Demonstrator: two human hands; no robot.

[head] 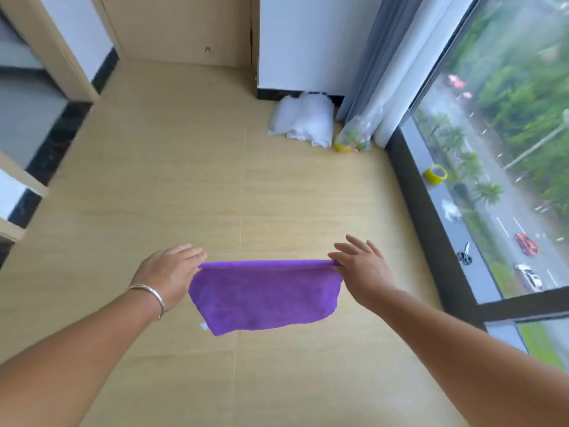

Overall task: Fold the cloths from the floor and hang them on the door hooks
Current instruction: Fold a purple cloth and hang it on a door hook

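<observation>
A purple cloth [261, 295] hangs in the air in front of me, folded over along its top edge, above the wooden floor. My left hand [167, 272], with a silver bracelet on the wrist, pinches the cloth's upper left corner. The upper right corner is pinched by my right hand [361, 269], whose other fingers spread straight outward. The cloth is stretched flat between both hands. A small white label shows at its lower left corner. A wooden door [184, 26] stands at the far end of the room, with a small dark hook [207, 49] low on it.
A white crumpled cloth [303, 121] lies on the floor by the far wall, next to a grey curtain [372, 63] and a clear bag [354, 137] of small items. A yellow tape roll [435, 174] and scissors [465, 255] sit on the window sill at right.
</observation>
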